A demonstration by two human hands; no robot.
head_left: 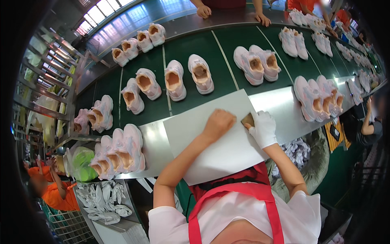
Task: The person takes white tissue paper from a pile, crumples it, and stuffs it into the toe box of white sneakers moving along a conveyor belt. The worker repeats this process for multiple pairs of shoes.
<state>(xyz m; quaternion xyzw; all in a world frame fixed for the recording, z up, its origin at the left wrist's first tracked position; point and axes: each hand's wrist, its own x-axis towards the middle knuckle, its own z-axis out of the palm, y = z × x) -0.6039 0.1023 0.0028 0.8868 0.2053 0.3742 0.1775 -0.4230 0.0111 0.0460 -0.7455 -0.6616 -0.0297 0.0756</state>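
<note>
Bare left hand [218, 123] fisted, pinning the flat white sheet [211, 138]; gloved right hand [264, 129] pinches a small brown block [248, 120]. Advise firm pressure, even strokes.

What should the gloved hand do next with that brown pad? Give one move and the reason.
Probably draw the brown pad along the white sheet's edge: the right hand holds it at the sheet's right edge, while the left hand presses the sheet flat.

Both forearms reach forward; bare left hand [218, 123] fisted, gloved right hand [264, 129] curled, hands near.
</note>
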